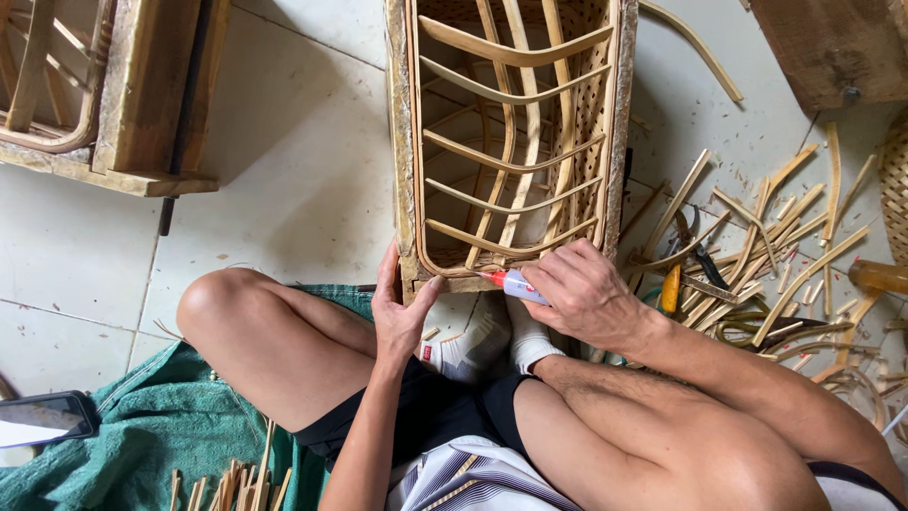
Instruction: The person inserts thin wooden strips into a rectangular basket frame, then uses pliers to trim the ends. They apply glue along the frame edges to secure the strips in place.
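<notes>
1. Sitting cross-legged on a pale tiled floor point(284, 170), a person works at the near end of a bamboo basket frame point(511, 132) that fills the upper centre of the frame
2. Its long axis runs from the lower centre up and out past the top edge; curved bamboo slats cross it from side to side
3. At lower centre the right hand point(586, 293) is clenched round a small glue tube point(515, 285) with a pale body and a red nozzle
4. That tube lies nearly level, long axis left to right, nozzle pointing left and slightly up, its tip touching the lower rim of the basket
5. Just left of it the left hand point(399, 308) grasps the lower left corner of the frame, thumb on the bottom edge and fingers up along the side
6. White socks point(492, 341) show below both hands, between the bare knees
7. A green towel point(161, 426) lies under the left leg at lower left, a dark phone point(43, 416) resting on its left edge
8. Loose bamboo strips point(776, 246) are scattered at the right, with a yellow-handled tool point(671, 289) among them
9. Another wooden frame point(104, 85) sits at upper left
</notes>
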`<action>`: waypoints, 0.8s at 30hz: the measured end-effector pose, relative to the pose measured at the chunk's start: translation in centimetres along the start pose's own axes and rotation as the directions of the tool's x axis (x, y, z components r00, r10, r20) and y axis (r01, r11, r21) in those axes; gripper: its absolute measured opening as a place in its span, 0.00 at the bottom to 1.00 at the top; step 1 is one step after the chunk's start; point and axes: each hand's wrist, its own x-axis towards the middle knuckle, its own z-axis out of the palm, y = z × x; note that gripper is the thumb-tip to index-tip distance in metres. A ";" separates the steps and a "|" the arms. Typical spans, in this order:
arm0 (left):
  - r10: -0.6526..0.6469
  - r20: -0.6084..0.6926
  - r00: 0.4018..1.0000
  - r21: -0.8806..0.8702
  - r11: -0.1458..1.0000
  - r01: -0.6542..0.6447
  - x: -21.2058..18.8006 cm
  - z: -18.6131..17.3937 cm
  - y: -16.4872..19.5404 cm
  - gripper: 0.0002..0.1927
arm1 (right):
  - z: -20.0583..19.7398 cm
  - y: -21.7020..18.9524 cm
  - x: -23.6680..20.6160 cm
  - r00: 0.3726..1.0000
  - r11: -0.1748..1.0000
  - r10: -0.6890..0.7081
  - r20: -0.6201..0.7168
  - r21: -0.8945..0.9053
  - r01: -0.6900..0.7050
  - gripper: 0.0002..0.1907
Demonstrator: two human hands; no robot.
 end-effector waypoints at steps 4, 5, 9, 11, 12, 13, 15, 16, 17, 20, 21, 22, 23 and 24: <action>0.023 0.017 1.000 -0.015 1.000 -0.022 0.0 -0.3 -0.2 0.41 | -0.5 -0.2 0.4 1.000 1.000 0.009 0.000 0.014 -0.009 0.18; 0.025 0.023 0.999 -0.058 0.998 -0.024 0.0 -0.3 -0.3 0.41 | -0.5 -0.2 0.6 1.000 1.000 0.003 -0.006 0.024 -0.003 0.18; 0.006 0.011 1.000 -0.124 0.992 -0.004 -0.1 -0.4 -0.6 0.40 | -0.2 -0.8 1.6 1.000 0.998 0.005 0.003 0.062 -0.005 0.18; 0.009 0.003 1.000 -0.104 0.995 -0.009 -0.1 -0.4 -0.8 0.40 | 0.0 -0.9 2.0 1.000 0.998 0.001 0.021 0.063 -0.002 0.18; 0.011 -0.002 1.000 -0.094 0.995 -0.011 -0.1 -0.4 -0.8 0.40 | 0.1 -1.0 2.2 1.000 0.998 -0.005 0.029 0.056 0.004 0.18; 0.016 -0.001 1.000 -0.096 0.995 -0.017 -0.1 -0.5 -0.9 0.40 | 0.1 -1.0 2.3 0.999 0.999 -0.010 0.037 0.049 0.008 0.18; 0.028 0.004 1.000 -0.100 0.995 -0.028 0.0 -0.5 -1.0 0.40 | 0.1 -1.0 2.2 0.999 0.999 -0.015 0.031 0.049 0.014 0.18; 0.027 0.002 1.000 -0.094 0.995 -0.027 0.0 -0.5 -1.0 0.40 | 0.2 -1.0 2.1 0.999 0.999 -0.019 0.029 0.048 0.017 0.17; 0.025 0.000 1.000 -0.087 0.996 -0.025 0.1 -0.6 -1.1 0.40 | 0.2 -1.0 2.0 0.999 0.999 -0.018 0.026 0.044 0.017 0.17; 0.036 0.001 0.999 -0.062 0.997 -0.036 0.1 -0.6 -1.1 0.40 | 0.5 -0.8 1.5 0.999 1.000 -0.010 0.049 0.021 0.009 0.16; 0.043 0.002 0.999 -0.053 0.998 -0.043 0.1 -0.6 -1.1 0.39 | 0.5 -0.7 1.3 0.997 1.000 0.000 0.076 0.006 0.000 0.14; 0.043 0.010 0.999 -0.081 0.996 -0.042 0.2 -0.6 -1.0 0.39 | 0.5 -0.5 1.1 0.995 1.000 0.009 0.102 -0.009 -0.009 0.13; 0.043 0.018 0.999 -0.110 0.993 -0.041 0.3 -0.7 -0.9 0.38 | 0.3 -0.2 1.1 0.994 0.998 -0.021 0.111 -0.056 0.027 0.14; 0.045 0.025 0.999 -0.138 0.990 -0.041 0.4 -0.8 -0.7 0.37 | 0.2 0.4 1.2 0.991 0.993 -0.053 0.122 -0.103 0.065 0.15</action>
